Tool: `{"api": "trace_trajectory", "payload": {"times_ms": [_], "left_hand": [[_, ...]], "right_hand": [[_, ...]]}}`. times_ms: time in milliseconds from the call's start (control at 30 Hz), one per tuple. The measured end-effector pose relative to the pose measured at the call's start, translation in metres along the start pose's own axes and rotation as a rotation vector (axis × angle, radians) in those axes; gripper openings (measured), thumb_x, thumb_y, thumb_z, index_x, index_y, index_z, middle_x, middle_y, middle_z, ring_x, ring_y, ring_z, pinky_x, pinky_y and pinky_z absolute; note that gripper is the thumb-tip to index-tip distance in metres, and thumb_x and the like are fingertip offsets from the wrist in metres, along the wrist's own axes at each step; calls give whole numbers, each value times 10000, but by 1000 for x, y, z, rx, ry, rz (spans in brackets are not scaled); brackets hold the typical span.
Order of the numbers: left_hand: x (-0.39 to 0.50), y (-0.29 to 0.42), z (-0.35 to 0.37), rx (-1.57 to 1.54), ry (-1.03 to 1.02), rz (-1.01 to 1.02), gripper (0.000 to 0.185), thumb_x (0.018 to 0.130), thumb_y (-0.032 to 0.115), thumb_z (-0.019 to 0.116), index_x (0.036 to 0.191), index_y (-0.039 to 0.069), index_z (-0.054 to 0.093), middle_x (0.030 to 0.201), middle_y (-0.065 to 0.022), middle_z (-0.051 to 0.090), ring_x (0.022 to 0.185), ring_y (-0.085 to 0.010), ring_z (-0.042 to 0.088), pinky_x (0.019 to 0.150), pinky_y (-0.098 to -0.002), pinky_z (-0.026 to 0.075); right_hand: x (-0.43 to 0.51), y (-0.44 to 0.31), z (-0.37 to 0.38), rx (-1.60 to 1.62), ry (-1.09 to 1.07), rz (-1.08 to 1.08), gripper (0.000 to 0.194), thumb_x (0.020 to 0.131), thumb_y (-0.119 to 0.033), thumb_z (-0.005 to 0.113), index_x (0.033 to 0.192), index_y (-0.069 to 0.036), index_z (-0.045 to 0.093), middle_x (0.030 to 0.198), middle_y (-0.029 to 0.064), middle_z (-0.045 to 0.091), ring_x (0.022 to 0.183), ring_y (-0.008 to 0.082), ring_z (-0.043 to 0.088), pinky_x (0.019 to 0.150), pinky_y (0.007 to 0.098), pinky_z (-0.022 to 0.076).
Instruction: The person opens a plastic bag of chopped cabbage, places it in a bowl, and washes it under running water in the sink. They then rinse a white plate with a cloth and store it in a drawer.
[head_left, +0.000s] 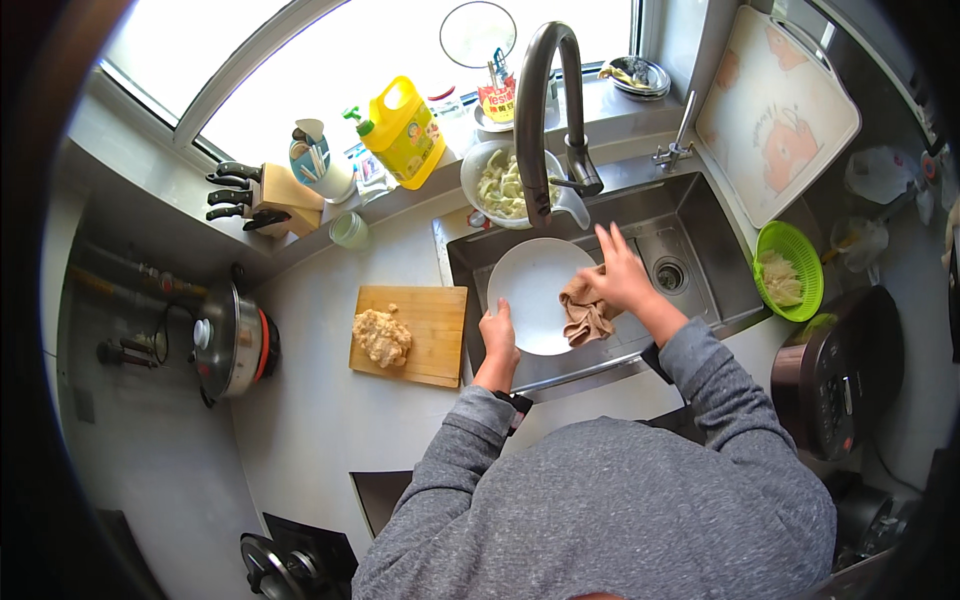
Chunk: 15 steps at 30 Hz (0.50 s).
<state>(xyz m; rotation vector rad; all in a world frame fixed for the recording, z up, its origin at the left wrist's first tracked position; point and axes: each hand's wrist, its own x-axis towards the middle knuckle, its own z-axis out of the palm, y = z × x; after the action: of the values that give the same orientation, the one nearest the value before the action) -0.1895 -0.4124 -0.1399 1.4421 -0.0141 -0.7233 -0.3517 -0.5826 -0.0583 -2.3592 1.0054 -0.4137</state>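
Over the steel sink (701, 225), my left hand (499, 337) grips the left rim of a round white plate (529, 289), thumb on top. A crumpled brown cloth (589, 311) lies against the plate's right side, and my right hand (622, 274) is at its upper edge with some fingers extended; how firmly it holds the cloth is hard to tell. Behind the plate, a white colander (471, 176) with pale green sliced vegetables stands under the curved faucet (531, 112). Left of the sink, a wooden cutting board (435, 330) carries a lump of minced meat or paste (382, 337).
A knife block (289, 199), a yellow detergent jug (405, 135) and a glass jar (349, 231) stand at the back left. A lidded pot (229, 337) is far left. On the right are a green basket (810, 274), a rice cooker (817, 382) and a leaning plastic cutting board (780, 120).
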Motion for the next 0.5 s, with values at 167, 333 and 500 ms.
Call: {"api": "trace_trajectory", "payload": {"times_ms": [167, 333, 500], "left_hand": [[6, -12, -5, 32, -37, -26, 342, 949, 215, 539, 1138, -70, 548, 1014, -101, 625, 865, -161, 568, 772, -308, 451], [9, -20, -1, 79, -66, -15, 349, 936, 231, 562, 1110, -71, 565, 985, -91, 630, 861, -148, 556, 762, -301, 443], [10, -23, 9, 84, -79, -47, 317, 929, 211, 567, 1082, -66, 583, 965, -85, 636, 850, -143, 559, 750, -295, 444]], "right_hand": [[71, -29, -16, 218, 101, -266, 681, 813, -177, 644, 1404, -89, 317, 1467, 169, 282, 1241, 370, 429, 966, 417, 428], [92, -36, -11, 353, 85, -208, 484, 835, -119, 617, 1286, -78, 447, 1286, 160, 468, 828, 282, 621, 834, 378, 474], [88, -29, -11, 426, 66, -179, 383, 837, -131, 623, 1195, -71, 500, 1227, 150, 497, 818, 276, 621, 824, 382, 472]]}}
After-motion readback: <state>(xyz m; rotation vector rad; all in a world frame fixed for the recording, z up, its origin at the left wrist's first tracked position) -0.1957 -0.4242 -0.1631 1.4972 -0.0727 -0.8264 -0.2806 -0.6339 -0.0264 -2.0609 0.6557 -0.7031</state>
